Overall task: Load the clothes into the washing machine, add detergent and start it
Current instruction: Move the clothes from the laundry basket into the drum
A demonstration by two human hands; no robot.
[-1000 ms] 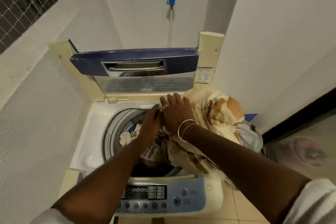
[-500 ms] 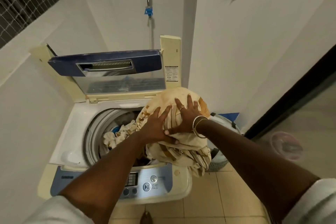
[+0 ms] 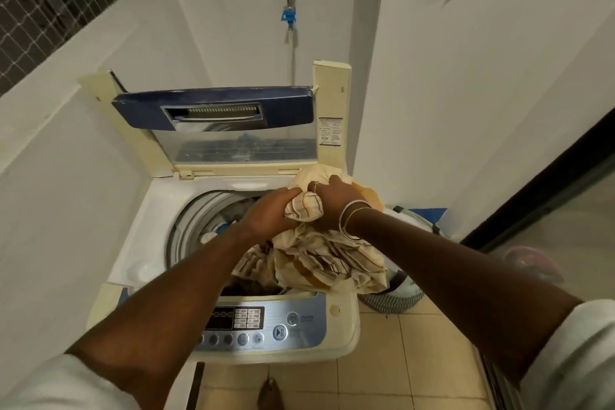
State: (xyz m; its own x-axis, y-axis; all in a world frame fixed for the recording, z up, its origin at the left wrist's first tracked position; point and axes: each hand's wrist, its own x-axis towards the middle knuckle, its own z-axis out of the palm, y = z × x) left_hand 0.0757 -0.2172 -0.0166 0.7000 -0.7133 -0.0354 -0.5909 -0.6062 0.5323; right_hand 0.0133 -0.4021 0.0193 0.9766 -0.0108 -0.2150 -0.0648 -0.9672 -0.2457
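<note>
Fingers of both hands are clamping on the same bunched fold of a cream cloth with brown stripes (image 3: 319, 256), just right of centre in the frame: the left hand (image 3: 271, 213) is gripping it from the left, and the right hand (image 3: 332, 201), a ring on one finger and bangles at the wrist, is closing over it from the right, the two fists nearly touching. Below the grip the cloth is spilling in loose folds, part of it lying inside the drum opening (image 3: 189, 226) and part draping over the right front corner of the washing machine (image 3: 339, 316), above the control panel (image 3: 266, 323). Other laundry is already showing in the drum at centre left, pale pieces with a bit of blue. The lid (image 3: 213, 106) is standing open against the wall in the upper middle. At right, partly hidden behind the machine and the cloth, a laundry basket (image 3: 392, 301) is sitting on the tiled floor. To do this step well, the bundle probably needs steering left and down so its bulk is dropping into the drum, not sliding off the corner; the hanging tail should be gathered in before the grip is released, since anything left over the rim could likely catch when the lid comes down. No detergent is in view, and the buttons look untouched, so the task seems to be in its loading stage.
</note>
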